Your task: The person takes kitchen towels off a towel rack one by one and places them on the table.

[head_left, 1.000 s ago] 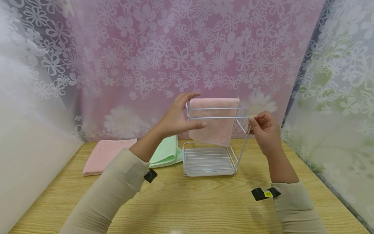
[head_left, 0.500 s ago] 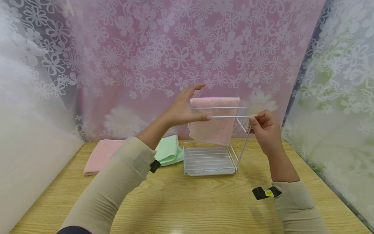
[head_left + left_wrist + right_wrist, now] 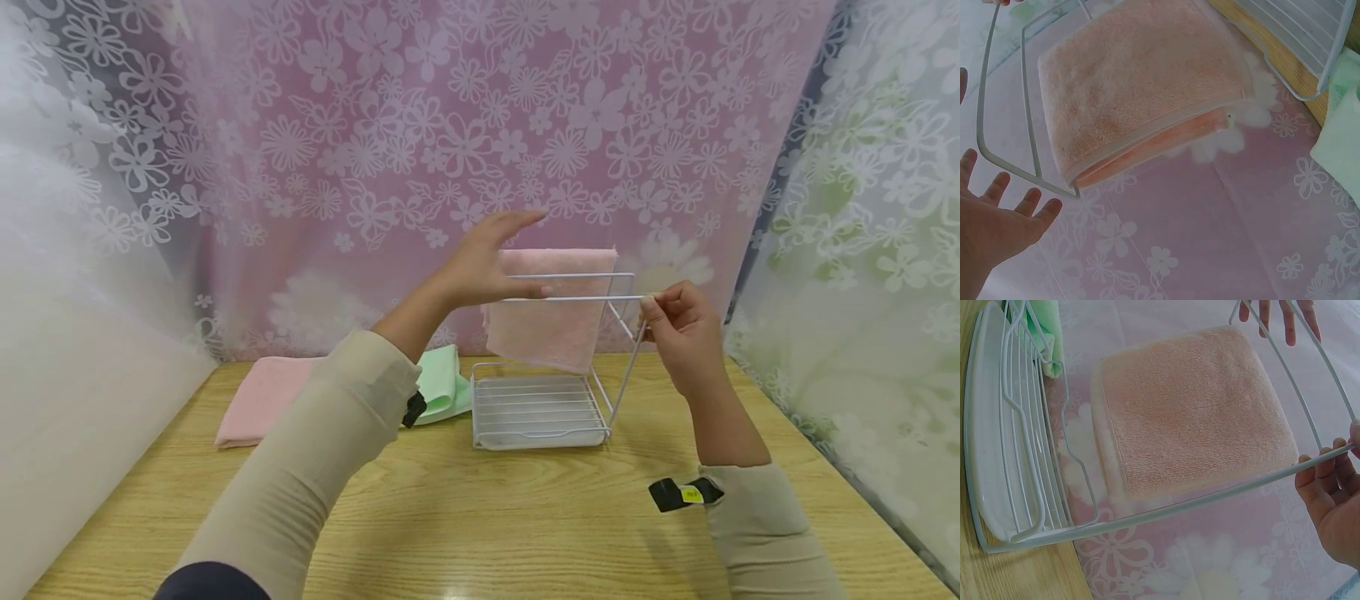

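A white wire rack (image 3: 540, 409) stands on the table, its lower wire shelf set over a white tray (image 3: 991, 425). Over the rear bar of its upper frame hangs a folded pink towel (image 3: 551, 333), both ends dangling above the shelf. My right hand (image 3: 684, 342) pinches the front right corner of that upper frame between thumb and fingers. At the frame's left end is my left hand (image 3: 480, 262), fingers spread and straight, thumb along the front bar. The left wrist view shows the left fingers (image 3: 999, 187) beside the wire with nothing in their grasp.
Left of the rack lies a folded green towel (image 3: 441, 383), partly behind the left sleeve. Farther left is another folded pink towel (image 3: 262, 400). Flowered curtains (image 3: 420, 125) close off the back and sides of the wooden table (image 3: 487, 517).
My left hand has shifted right and slightly up along the upper frame, its fingers moving off the left corner. My right hand keeps its pinch; rack and hanging towel stay nearly still.
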`<state>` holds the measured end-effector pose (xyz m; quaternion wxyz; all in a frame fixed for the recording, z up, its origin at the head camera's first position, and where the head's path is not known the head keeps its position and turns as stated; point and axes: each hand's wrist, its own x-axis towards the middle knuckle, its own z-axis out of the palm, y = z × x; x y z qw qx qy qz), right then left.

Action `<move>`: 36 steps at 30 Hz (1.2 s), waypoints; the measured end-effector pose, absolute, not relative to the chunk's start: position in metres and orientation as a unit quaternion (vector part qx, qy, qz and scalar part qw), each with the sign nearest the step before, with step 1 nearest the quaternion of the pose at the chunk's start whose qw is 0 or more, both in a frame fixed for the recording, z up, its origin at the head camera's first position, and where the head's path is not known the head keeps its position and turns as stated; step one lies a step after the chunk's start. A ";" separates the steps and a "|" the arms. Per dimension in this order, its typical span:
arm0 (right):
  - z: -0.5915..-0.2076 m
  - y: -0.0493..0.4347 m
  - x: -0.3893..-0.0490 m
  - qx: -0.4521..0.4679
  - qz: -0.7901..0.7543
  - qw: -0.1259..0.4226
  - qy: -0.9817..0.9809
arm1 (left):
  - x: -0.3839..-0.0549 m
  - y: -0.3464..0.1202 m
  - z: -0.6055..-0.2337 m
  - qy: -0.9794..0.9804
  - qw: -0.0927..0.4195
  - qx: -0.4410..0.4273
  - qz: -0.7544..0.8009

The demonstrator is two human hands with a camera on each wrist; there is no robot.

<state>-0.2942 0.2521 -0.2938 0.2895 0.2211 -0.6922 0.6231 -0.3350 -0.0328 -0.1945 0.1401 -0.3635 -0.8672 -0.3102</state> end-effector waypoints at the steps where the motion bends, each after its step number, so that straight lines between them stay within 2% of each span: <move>1: -0.294 0.252 -0.294 0.221 0.624 0.289 -0.691 | -0.335 -0.031 -0.194 -0.867 0.139 -0.363 -0.312; 6: -0.295 0.253 -0.294 0.219 0.621 0.291 -0.694 | -0.338 -0.025 -0.194 -0.871 0.126 -0.349 -0.322; 16: -0.296 0.252 -0.294 0.220 0.628 0.293 -0.686 | -0.349 -0.017 -0.192 -0.872 0.132 -0.350 -0.314; 36: -0.293 0.249 -0.294 0.230 0.647 0.292 -0.666 | -0.378 -0.011 -0.182 -0.907 0.075 -0.292 -0.293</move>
